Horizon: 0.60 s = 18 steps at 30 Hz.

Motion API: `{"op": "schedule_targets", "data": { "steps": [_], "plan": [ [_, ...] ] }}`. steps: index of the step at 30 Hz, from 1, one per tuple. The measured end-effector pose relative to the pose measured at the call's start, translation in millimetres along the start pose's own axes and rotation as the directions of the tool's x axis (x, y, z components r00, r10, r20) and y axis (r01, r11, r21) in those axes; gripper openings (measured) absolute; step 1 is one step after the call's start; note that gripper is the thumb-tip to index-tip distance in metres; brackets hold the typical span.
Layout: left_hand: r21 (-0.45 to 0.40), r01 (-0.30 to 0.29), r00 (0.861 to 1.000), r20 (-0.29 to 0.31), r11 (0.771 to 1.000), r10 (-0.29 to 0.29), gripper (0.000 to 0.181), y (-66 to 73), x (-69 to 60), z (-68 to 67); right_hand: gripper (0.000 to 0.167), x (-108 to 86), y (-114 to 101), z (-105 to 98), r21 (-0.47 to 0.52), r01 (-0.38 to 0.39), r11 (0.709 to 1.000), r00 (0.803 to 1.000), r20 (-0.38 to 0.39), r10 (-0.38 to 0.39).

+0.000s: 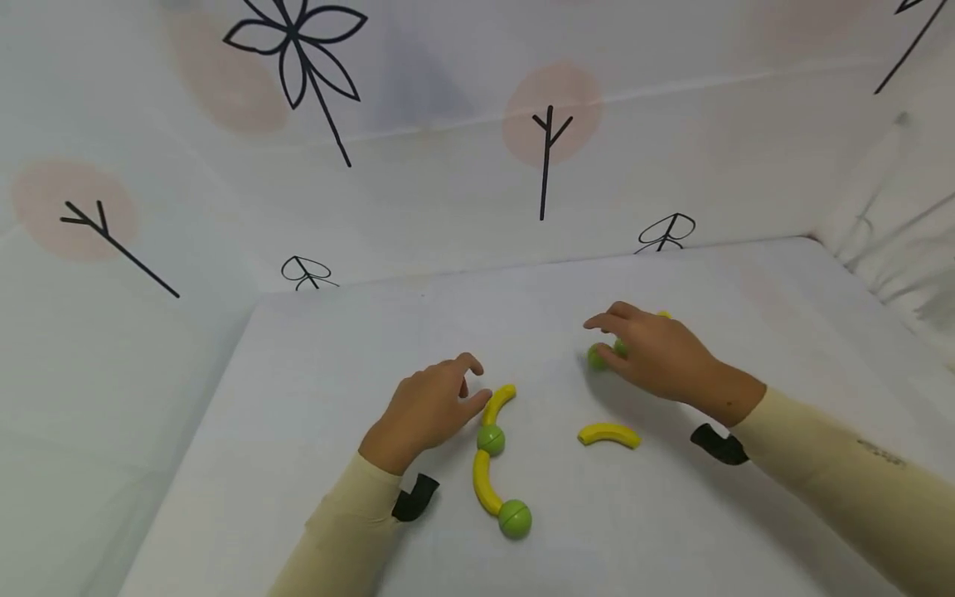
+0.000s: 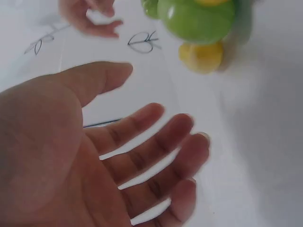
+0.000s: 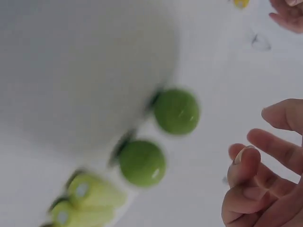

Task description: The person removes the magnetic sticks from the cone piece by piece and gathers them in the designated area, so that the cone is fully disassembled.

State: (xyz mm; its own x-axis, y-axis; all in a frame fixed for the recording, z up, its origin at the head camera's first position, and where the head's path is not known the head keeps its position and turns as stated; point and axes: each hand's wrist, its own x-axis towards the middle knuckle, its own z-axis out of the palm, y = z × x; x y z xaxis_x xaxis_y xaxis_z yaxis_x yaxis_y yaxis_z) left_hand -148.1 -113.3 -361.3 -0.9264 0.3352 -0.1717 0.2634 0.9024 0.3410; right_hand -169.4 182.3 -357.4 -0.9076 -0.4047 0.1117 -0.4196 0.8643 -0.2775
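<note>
Sleeves (image 1: 343, 531): cream, reaching in from the near side of the white table (image 1: 298, 398), a black piece (image 1: 416, 497) under each wrist.
Nearest ball (image 1: 515, 519): green, left of the table's middle, a faint seam around it.
Lower arc (image 1: 483, 482): yellow, curved, its near end meeting that ball.
Second ball (image 1: 491, 439): green, touching the lower arc's far end.
Loose arc (image 1: 609, 434): yellow, lying by itself to the right of the chain.
Upper arc (image 1: 501, 403): yellow, tops the chain, bending towards the far right corner.
Left hand (image 1: 427, 408): just left of the chain, fingers apart and relaxed, thumb over by the upper arc; I see it holding nothing.
Right hand (image 1: 664, 352): towards the far edge, fingers loosely bent, holding nothing.
Pair of balls (image 3: 142, 163): green, close together beneath the right hand.
Yellow pieces (image 3: 97, 193): two, side by side, pale-ended, near that pair.
Wall cloth (image 1: 418, 215): rises past the far edge, black plant drawings, pinkish spots.
</note>
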Motion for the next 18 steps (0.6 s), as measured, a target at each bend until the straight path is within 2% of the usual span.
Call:
{"op": "schedule_targets", "data": {
  "steps": [3, 7, 12, 18],
  "plan": [
    [0.031, 0.025, 0.998, 0.061, 0.999, -0.027, 0.041, -0.8, -10.5, 3.0, 0.033, 4.8, -21.4, 10.8, 0.002, 0.088, 0.996, 0.996, 0.016, -0.088],
    [0.064, 0.047, 0.992, 0.113, 0.997, -0.054, 0.050, 0.2, -18.0, 10.2, 0.034, 10.2, -44.3, 25.3, 0.010, 0.169, 0.986, 0.982, 0.088, -0.169],
    [0.058, 0.017, 0.994, 0.105, 0.998, -0.023, 0.052, 0.0, -20.9, 17.9, 0.037, 16.9, -66.2, 38.1, 0.027, 0.212, 0.977, 0.959, 0.184, -0.213],
    [0.035, -0.033, 0.996, 0.087, 0.999, 0.030, 0.048, 0.4, -19.2, 24.4, 0.038, 23.5, -76.5, 48.2, 0.052, 0.259, 0.964, 0.937, 0.230, -0.264]
  ]
}}
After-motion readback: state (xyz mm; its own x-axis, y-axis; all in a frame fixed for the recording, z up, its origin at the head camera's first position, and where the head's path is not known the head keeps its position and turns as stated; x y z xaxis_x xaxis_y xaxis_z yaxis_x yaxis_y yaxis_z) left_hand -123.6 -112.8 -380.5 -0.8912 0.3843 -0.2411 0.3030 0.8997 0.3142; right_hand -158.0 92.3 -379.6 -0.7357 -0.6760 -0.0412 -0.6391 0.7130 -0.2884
